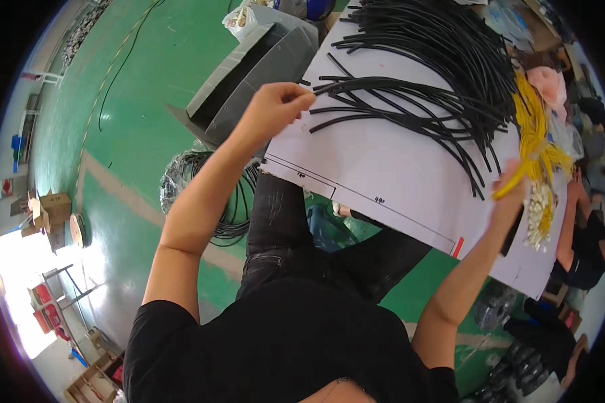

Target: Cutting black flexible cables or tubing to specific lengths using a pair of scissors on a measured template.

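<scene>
On the white tabletop (383, 168) lies a loose group of cut black tubes (410, 114). My left hand (279, 111) is at their left ends, thumb and fingers pinched together on the end of one black tube. At the right side my right hand (509, 198) is closed on a yellow wire (514, 183), slightly blurred. The wire runs toward a bundle of yellow wires (534, 121), whose lower ends carry white connectors (539, 208). Beyond the loose tubes, a thick pile of black tubes (444, 40) curves across the far part of the table.
A grey bin (262, 74) stands against the table's left side, a white plastic bag (243, 23) behind it. Coiled black tubing (232, 208) in clear wrap lies on the green floor. Drawn lines and a red mark (458, 247) run along the near edge. Other people work at right.
</scene>
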A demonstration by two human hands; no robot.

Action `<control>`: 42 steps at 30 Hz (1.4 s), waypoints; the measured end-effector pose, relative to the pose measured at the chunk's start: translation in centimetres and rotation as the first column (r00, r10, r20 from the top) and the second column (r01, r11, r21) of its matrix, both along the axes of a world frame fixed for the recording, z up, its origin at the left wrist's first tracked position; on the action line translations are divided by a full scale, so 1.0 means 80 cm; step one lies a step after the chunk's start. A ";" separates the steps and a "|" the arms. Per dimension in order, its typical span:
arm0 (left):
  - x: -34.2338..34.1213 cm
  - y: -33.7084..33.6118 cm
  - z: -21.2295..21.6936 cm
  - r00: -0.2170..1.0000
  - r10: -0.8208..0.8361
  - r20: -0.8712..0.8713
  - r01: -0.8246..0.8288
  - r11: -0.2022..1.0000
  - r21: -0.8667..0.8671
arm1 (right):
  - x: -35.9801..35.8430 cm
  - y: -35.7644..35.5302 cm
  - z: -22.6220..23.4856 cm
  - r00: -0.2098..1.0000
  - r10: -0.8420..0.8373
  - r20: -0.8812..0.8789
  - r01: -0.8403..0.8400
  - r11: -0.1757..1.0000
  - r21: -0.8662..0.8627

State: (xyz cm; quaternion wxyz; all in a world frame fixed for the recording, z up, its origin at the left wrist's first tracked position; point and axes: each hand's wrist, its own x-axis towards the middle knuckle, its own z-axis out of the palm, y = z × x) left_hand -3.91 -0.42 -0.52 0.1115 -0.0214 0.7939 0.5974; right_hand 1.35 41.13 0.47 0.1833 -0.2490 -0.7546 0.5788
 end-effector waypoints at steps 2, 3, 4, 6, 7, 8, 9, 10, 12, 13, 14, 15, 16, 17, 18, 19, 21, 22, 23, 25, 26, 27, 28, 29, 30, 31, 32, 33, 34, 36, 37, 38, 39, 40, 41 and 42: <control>0.000 0.011 -0.004 1.000 -0.012 -0.001 0.012 1.000 0.021 | 0.027 -0.097 0.003 0.889 0.457 0.036 -0.411 0.829 -0.379; -0.001 0.020 0.000 1.000 -0.020 0.004 0.020 0.999 0.030 | 0.040 -0.121 -0.010 0.733 0.676 0.075 -0.660 0.733 -0.162; -0.001 0.023 0.003 1.000 -0.014 0.002 0.014 1.000 0.028 | 0.048 -0.150 -0.014 0.629 0.777 -0.004 -0.713 0.575 -0.402; 0.003 0.024 0.011 0.999 -0.042 0.007 0.042 0.996 0.076 | 0.047 -0.192 -0.022 0.453 0.891 0.037 -0.831 0.436 -0.345; 0.004 0.025 0.016 0.999 -0.038 0.005 0.038 0.996 0.075 | 0.042 -0.201 -0.020 0.449 0.893 0.035 -0.834 0.432 -0.343; 0.006 0.026 0.022 0.999 -0.050 0.002 0.049 0.995 0.084 | 0.036 -0.209 -0.018 0.424 0.904 0.046 -0.825 0.407 -0.391; 0.007 0.027 0.025 0.998 -0.062 -0.001 0.062 0.994 0.092 | 0.029 -0.215 -0.017 0.399 0.915 0.057 -0.813 0.382 -0.439; 0.006 0.027 0.023 0.998 -0.046 -0.046 0.051 0.993 0.109 | 0.024 -0.220 -0.016 0.398 0.915 0.066 -0.857 0.397 -0.329; 0.005 0.027 0.025 0.998 -0.051 -0.048 0.057 0.990 0.129 | 0.010 -0.227 -0.010 0.378 0.921 0.090 -0.869 0.387 -0.310; 0.006 0.026 0.027 0.997 -0.060 -0.047 0.066 0.987 0.147 | 0.005 -0.231 -0.007 0.361 0.926 0.111 -0.877 0.378 -0.296; 0.006 0.025 0.028 0.998 -0.053 -0.046 0.060 0.988 0.145 | 0.001 -0.234 -0.005 0.355 0.928 0.110 -0.879 0.371 -0.298; 0.006 0.023 0.031 0.997 -0.057 -0.047 0.062 0.989 0.136 | -0.002 -0.238 -0.004 0.352 0.932 0.085 -0.883 0.361 -0.301; 0.005 0.023 0.033 0.997 -0.064 -0.049 0.070 0.989 0.131 | -0.004 -0.239 -0.001 0.353 0.934 0.064 -0.885 0.355 -0.301; 0.005 0.023 0.034 0.997 -0.063 -0.048 0.069 0.989 0.134 | -0.005 -0.240 0.002 0.351 0.934 0.067 -0.885 0.355 -0.301; 0.004 0.022 0.035 0.996 -0.082 -0.034 0.085 0.989 0.123 | -0.005 -0.241 0.004 0.350 0.932 0.089 -0.890 0.361 -0.280; 0.005 0.022 0.036 0.995 -0.101 -0.020 0.102 0.988 0.112 | -0.005 -0.241 0.005 0.350 0.930 0.110 -0.894 0.366 -0.259; 0.006 0.023 0.036 0.995 -0.099 -0.018 0.100 0.989 0.113 | -0.004 -0.243 0.000 0.345 0.933 0.101 -0.900 0.359 -0.247; 0.007 0.022 0.036 0.995 -0.098 -0.019 0.100 0.989 0.112 | -0.005 -0.245 -0.002 0.341 0.936 0.088 -0.907 0.352 -0.233; 0.007 0.022 0.036 0.995 -0.097 -0.018 0.098 0.989 0.111 | -0.004 -0.245 -0.003 0.340 0.936 0.088 -0.907 0.351 -0.233; 0.009 0.023 0.036 0.995 -0.101 -0.014 0.102 0.988 0.116 | -0.003 -0.247 -0.005 0.355 0.932 0.075 -0.902 0.363 -0.235; 0.008 0.022 0.036 0.995 -0.101 -0.014 0.102 0.988 0.118 | -0.003 -0.247 -0.009 0.356 0.931 0.076 -0.902 0.364 -0.234; 0.007 0.022 0.035 0.994 -0.104 -0.015 0.105 0.988 0.117 | -0.003 -0.248 -0.016 0.379 0.924 0.058 -0.907 0.383 -0.173; 0.006 0.021 0.034 0.994 -0.106 -0.016 0.107 0.988 0.115 | -0.005 -0.250 -0.018 0.401 0.916 0.037 -0.909 0.402 -0.113; 0.004 0.020 0.034 0.994 -0.107 -0.015 0.108 0.988 0.114 | -0.007 -0.251 -0.015 0.401 0.915 0.037 -0.908 0.402 -0.114; 0.002 0.019 0.034 0.994 -0.107 -0.003 0.107 0.989 0.101 | -0.010 -0.253 -0.005 0.403 0.908 0.117 -0.893 0.418 -0.168; 0.001 0.019 0.034 0.994 -0.108 0.008 0.107 0.991 0.086 | -0.012 -0.253 0.000 0.400 0.896 0.194 -0.872 0.437 -0.219; 0.000 0.018 0.035 0.994 -0.111 0.004 0.110 0.990 0.085 | -0.014 -0.254 0.001 0.404 0.895 0.192 -0.872 0.440 -0.216; -0.003 0.017 0.036 0.994 -0.107 0.005 0.107 0.992 0.069 | -0.018 -0.254 0.002 0.403 0.884 0.235 -0.839 0.460 -0.292; -0.006 0.019 0.036 0.993 -0.119 -0.002 0.119 0.991 0.062 | -0.019 -0.249 0.005 0.413 0.865 0.283 -0.793 0.495 -0.356; -0.009 0.024 0.034 0.990 -0.122 -0.067 0.129 0.986 0.102 | -0.013 -0.247 -0.006 0.518 0.839 0.167 -0.754 0.540 -0.374; -0.010 0.029 0.032 0.987 -0.113 -0.117 0.129 0.981 0.142 | -0.008 -0.242 -0.007 0.599 0.799 0.050 -0.719 0.565 -0.404; -0.003 0.028 0.036 0.980 -0.116 -0.158 0.134 0.986 0.103 | -0.002 -0.239 0.005 0.663 0.746 0.068 -0.617 0.595 -0.515; 0.008 0.024 0.041 0.979 -0.139 -0.149 0.144 0.989 0.021 | 0.009 -0.239 0.002 0.733 0.680 0.003 -0.618 0.668 -0.413; 0.018 0.018 0.043 0.976 -0.158 -0.150 0.151 0.987 -0.060 | 0.015 -0.243 -0.011 0.788 0.611 -0.075 -0.602 0.740 -0.301; 0.031 0.015 0.036 0.978 -0.154 -0.138 0.148 0.988 -0.052 | 0.021 -0.249 -0.022 0.818 0.574 -0.029 -0.538 0.747 -0.391; 0.047 0.015 0.039 0.975 -0.159 -0.155 0.159 0.987 -0.012 | 0.029 -0.256 -0.031 0.817 0.570 -0.086 -0.530 0.684 -0.501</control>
